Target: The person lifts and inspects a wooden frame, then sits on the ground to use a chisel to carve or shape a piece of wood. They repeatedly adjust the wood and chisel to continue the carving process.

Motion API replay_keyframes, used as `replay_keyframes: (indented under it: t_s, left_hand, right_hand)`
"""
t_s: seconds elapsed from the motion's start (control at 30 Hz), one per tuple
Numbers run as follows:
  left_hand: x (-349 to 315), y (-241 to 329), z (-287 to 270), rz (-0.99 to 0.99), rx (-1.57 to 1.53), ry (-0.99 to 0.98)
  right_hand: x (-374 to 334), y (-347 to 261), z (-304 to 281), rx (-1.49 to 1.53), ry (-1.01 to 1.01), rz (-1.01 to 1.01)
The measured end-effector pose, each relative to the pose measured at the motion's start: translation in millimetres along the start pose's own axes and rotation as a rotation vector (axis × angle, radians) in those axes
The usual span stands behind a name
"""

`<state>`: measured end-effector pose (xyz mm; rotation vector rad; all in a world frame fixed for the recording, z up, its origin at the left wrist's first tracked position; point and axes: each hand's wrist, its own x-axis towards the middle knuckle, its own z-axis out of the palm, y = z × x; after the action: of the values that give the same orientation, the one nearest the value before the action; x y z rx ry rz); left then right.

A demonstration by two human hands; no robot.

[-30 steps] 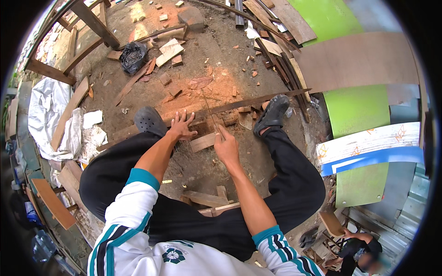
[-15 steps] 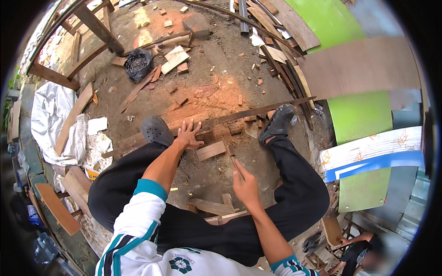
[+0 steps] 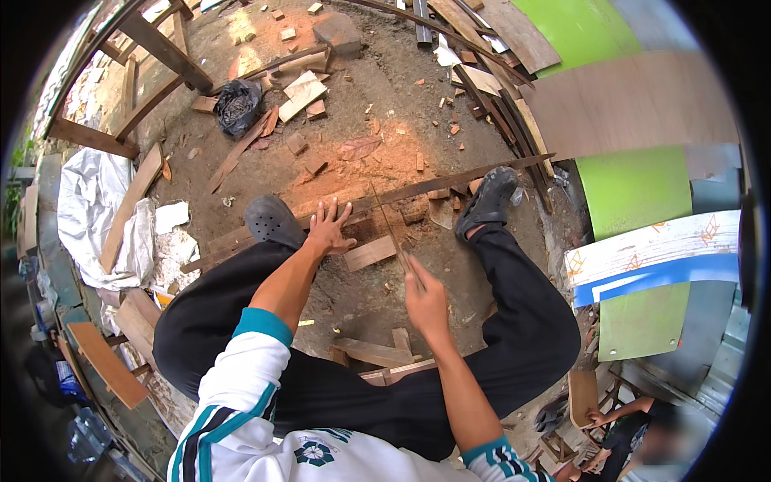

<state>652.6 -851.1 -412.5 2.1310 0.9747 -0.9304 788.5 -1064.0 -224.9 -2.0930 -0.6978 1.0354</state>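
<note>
A long, narrow dark plank [image 3: 466, 179] lies crosswise in front of me, low over the ground. My left hand [image 3: 327, 230] presses on it with fingers spread, near my left clog [image 3: 274, 220]. In my right hand [image 3: 426, 296] is the handle of a handsaw, fingers wrapped round it. The saw's thin blade [image 3: 389, 222], seen nearly edge-on, points away from me and crosses the plank to the right of my left hand. Whether its teeth touch the wood I cannot tell. My right clog [image 3: 488, 201] is beside the plank's right part. A short wood block [image 3: 370, 254] lies between my hands.
Reddish sawdust [image 3: 353, 173] and offcuts cover the ground beyond the plank. A black bag [image 3: 238, 108] sits farther off, near a wooden frame [image 3: 165, 52]. Boards and green panels [image 3: 634, 193] line the right side. At lower right another person [image 3: 634, 434] handles a wooden piece.
My right hand has moved slightly forward, and more of the saw blade now shows, reaching past the plank. The left hand keeps its place on the plank.
</note>
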Motion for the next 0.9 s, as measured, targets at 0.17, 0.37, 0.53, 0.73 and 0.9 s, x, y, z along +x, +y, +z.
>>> replay_keyframes:
  t_s: [0.17,0.37,0.53,0.73,0.9]
  left_hand:
    - [4,-9,5,-0.015,-0.025,-0.018]
    - [3,0,-1,-0.009,-0.004,0.006]
    - [1,-6,4,-0.012,-0.009,-0.044]
    - [5,0,-9,-0.008,-0.001,-0.028]
    - [-1,-6,-5,-0.024,-0.038,-0.071]
  right_hand:
    - [-9,-10,10,-0.038,-0.024,-0.054]
    - [-2,-4,10,-0.011,0.066,-0.069]
    - [-11,-1,16,-0.057,0.016,-0.069]
    - [-5,-1,11,-0.057,0.055,-0.109]
    - [6,-20,26,-0.075,-0.035,0.040]
